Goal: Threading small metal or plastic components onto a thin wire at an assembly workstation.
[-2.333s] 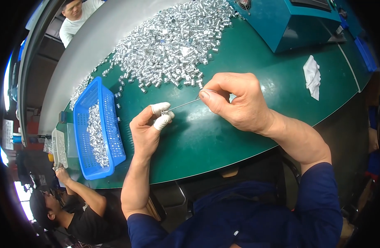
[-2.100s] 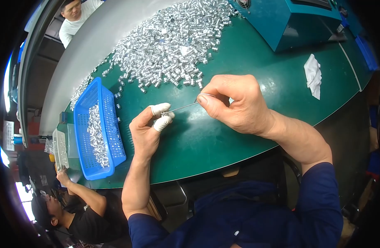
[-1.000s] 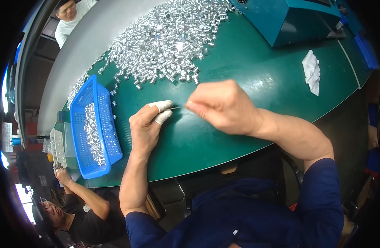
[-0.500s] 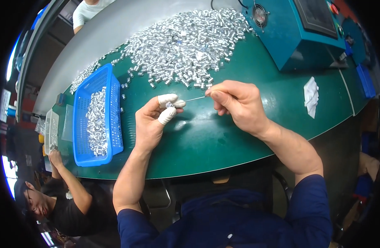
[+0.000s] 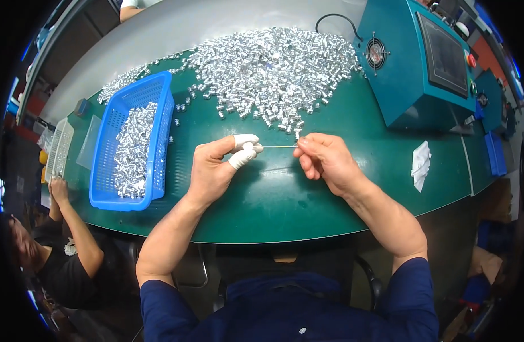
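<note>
My left hand (image 5: 215,171) wears white finger cots on several fingertips. Its fingers are pinched together around a small silvery metal part, which they now almost wholly cover. My right hand (image 5: 330,162) grips one end of a thin metal rod (image 5: 279,146) between thumb and forefinger. The rod lies level between the hands, its other end at the left fingertips; whether it is inside the part is hidden. Just beyond both hands spreads a large pile of short silvery metal cylinders (image 5: 273,74). A blue plastic basket (image 5: 159,142) left of my left hand contains more of them.
A teal machine (image 5: 399,85) with a dark screen and a fan grille stands at the back right. A crumpled white cloth (image 5: 421,165) lies on the green table (image 5: 353,228). At the far left a co-worker's hand (image 5: 58,189) is at a pale tray (image 5: 59,148).
The view has shifted, so the table sits lower. The rod has turned from slanted to level, and the left fingers have closed over the metal part that showed before.
</note>
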